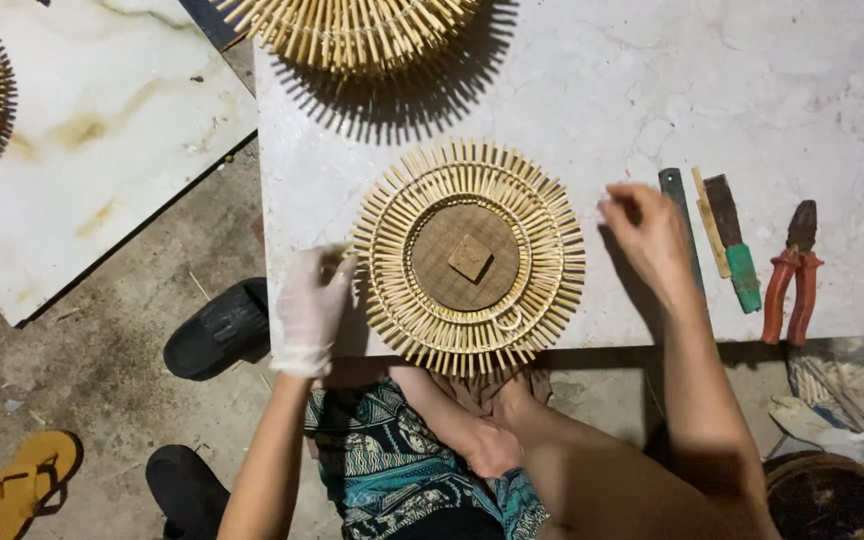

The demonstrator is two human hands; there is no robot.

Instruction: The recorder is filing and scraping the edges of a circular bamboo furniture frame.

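Observation:
A round disc [468, 258] made of many bamboo sticks set around a wooden centre with a small square block [470, 257] lies on a white marble slab [572, 110]. My left hand [313, 306], in a white glove, touches the disc's left rim. My right hand [644, 232] is bare and hovers just right of the disc, with thumb and fingertips pinched together; whether something thin is held there I cannot see.
A metal ruler [674, 190], a thin stick, a green-handled blade [737, 250] and red-handled pliers [792, 275] lie at the slab's right. Another bamboo-stick piece [352, 30] sits at the slab's far edge. A second slab [82, 130] lies left. Sandals [217, 328] are on the concrete floor.

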